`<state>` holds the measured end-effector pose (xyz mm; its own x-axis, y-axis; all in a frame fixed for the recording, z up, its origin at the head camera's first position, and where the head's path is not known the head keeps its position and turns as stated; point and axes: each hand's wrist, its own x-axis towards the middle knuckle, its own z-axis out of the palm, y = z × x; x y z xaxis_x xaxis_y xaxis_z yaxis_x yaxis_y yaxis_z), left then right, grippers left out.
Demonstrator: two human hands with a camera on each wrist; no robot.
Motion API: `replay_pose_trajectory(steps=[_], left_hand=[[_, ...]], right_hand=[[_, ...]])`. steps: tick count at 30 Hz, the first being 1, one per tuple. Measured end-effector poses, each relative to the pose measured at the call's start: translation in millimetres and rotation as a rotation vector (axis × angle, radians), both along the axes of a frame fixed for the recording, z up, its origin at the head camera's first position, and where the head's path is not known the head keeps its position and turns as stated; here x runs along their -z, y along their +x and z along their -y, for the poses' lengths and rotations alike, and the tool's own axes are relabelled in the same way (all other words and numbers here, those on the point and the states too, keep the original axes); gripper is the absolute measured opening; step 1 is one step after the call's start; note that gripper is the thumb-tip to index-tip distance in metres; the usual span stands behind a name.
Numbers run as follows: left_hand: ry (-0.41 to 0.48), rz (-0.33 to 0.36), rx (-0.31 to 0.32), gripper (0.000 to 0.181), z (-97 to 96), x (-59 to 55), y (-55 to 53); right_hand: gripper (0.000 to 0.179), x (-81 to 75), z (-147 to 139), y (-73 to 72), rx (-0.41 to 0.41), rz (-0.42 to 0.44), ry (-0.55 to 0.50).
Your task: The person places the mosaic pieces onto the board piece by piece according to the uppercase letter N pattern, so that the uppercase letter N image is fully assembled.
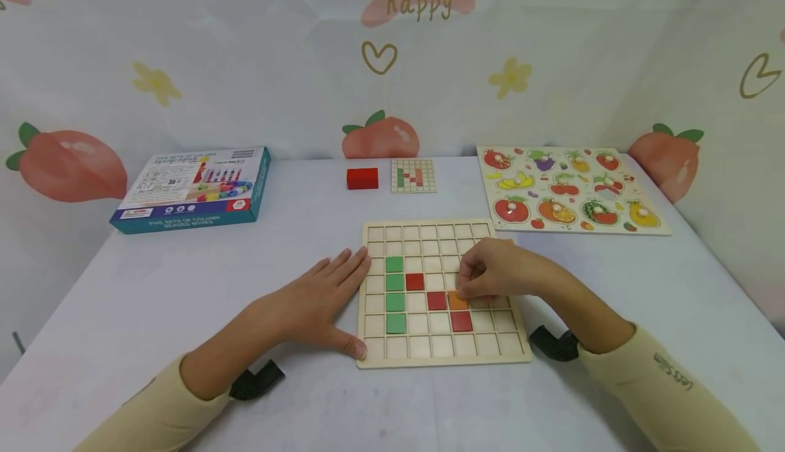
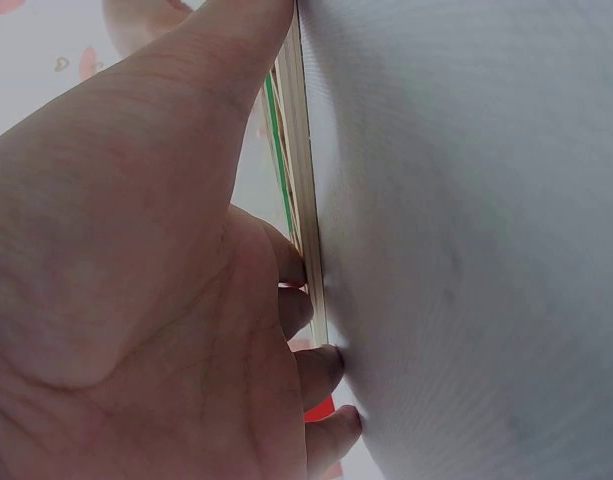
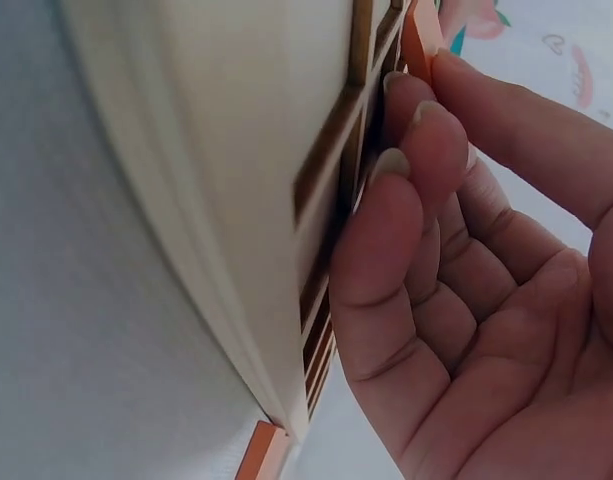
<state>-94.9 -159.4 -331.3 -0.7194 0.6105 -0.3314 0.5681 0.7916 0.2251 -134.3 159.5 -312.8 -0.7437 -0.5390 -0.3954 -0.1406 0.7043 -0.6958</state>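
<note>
A wooden grid board [image 1: 429, 346] lies on the table, holding several green tiles [image 1: 395, 302] in one column and three red tiles [image 1: 414, 281] on a diagonal. My left hand [image 1: 319, 302] lies spread against the board's left edge, thumb at the near corner and fingertips along the side. Thumb and fingertips of my right hand [image 1: 499, 268] pinch an orange square tile [image 1: 457, 300] at a cell just right of a red tile. In the right wrist view, that orange tile [image 3: 421, 42] stands tilted at the board's surface. Part of the grid is hidden under my right hand.
Another orange piece [image 3: 258, 455] lies beside the board's edge. Behind the board are a red block [image 1: 362, 178] and a small pattern card [image 1: 413, 176]. A boxed bead set [image 1: 193, 189] lies at back left, a fruit puzzle board [image 1: 570, 189] at back right.
</note>
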Motion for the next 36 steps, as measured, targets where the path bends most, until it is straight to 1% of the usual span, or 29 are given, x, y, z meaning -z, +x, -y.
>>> replay_pose_trajectory(steps=[5,9,12,17,19,24,29,32,36], left_hand=[[-0.002,0.004,-0.002,0.133,-0.2,0.4,0.2],[0.003,0.006,0.003,0.133,0.2,-0.2,0.1],[0.005,0.012,0.007,0.133,0.4,-1.0,-0.1],[0.001,0.012,0.008,0.133,1.1,-1.4,-0.5],[0.001,0.012,0.007,0.133,1.3,-1.4,-0.5],[-0.002,0.013,0.005,0.133,1.1,-0.8,-0.3],[-0.004,0.015,0.003,0.133,0.5,-0.5,0.0],[-0.001,0.015,0.003,0.133,0.8,-0.8,0.3],[0.0,0.016,0.003,0.132,1.0,-1.5,0.2]], right_hand=[[0.013,1.5,-0.4,0.2,0.0,-0.024,0.001],[0.009,1.1,-7.2,-2.7,0.03,-0.025,-0.006],[0.009,-1.2,-19.5,-7.4,0.072,-0.034,-0.001],[0.017,-7.2,-48.3,-16.1,0.162,-0.059,0.019],[0.021,-8.2,-58.9,-19.3,0.205,-0.07,0.045],[0.026,-5.0,-74.8,-26.7,0.257,-0.11,0.129],[0.035,-0.3,-79.0,-28.7,0.255,-0.096,0.21],[0.038,0.7,-81.1,-29.4,0.244,-0.079,0.227],[0.035,0.3,-87.9,-32.1,0.237,-0.069,0.231]])
